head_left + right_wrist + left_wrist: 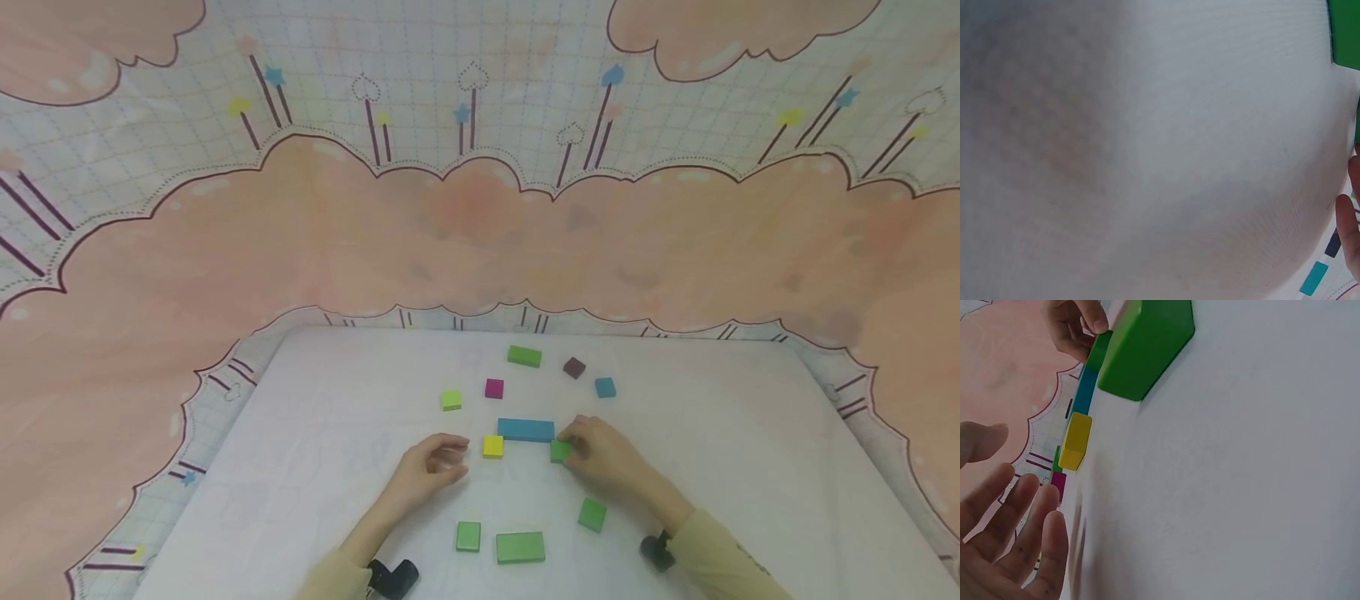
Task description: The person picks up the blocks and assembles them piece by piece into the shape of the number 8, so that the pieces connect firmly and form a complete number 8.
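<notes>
My right hand pinches a small green block between thumb and fingers. That block is at the right end of a long blue block, close to its near edge. Below the blue block's left end is a yellow block. To the left of the yellow block, my left hand stands with fingers spread and thumb apart, holding nothing. The left wrist view shows the left fingers extended, the yellow block beyond them. Only a few right fingers show at the right wrist view's edge.
Nearer the person lie a green square block, a green oblong block and a tilted green block. Farther back are lime, magenta, green, brown and blue blocks on the white table.
</notes>
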The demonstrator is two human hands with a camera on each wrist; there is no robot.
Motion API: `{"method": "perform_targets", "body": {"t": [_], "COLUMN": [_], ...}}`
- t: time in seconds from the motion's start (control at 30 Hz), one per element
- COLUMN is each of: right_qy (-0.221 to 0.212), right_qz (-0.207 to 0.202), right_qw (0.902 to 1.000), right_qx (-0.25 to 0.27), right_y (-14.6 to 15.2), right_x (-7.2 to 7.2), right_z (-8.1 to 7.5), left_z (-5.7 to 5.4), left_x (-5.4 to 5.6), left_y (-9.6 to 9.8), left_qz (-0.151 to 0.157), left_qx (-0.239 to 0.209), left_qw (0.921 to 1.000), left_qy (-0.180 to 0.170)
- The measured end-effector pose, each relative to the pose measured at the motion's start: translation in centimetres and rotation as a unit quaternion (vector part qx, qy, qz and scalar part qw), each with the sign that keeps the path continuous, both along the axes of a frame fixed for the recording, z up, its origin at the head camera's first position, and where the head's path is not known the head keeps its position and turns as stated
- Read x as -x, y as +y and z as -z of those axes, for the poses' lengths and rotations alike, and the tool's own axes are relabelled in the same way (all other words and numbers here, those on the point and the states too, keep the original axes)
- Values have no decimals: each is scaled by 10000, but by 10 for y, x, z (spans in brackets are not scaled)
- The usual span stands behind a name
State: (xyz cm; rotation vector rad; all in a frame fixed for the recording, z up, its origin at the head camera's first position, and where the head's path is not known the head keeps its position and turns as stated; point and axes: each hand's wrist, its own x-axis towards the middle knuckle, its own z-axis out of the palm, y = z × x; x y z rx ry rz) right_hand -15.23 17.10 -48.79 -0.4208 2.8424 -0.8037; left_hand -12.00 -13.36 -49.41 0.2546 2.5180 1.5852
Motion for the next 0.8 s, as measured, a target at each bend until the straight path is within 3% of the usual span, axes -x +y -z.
{"method": "perform_targets", "body": {"t": [0.4, 0.8], "right_qy": [-113, -330], "right_qz": [107, 155], "right_qw": [9999, 9968], "right_qx": [17, 716], "right_y": [1, 5], "right_x": [1, 2], "right_z": [0, 6], "left_z": [-3, -2], "left_x": [-22, -43], "left_y": [0, 1], "left_qz": [-103, -32], "left_qx": [-311, -128], "left_qw": [9990, 9977], "left_qy": [-317, -669]}}
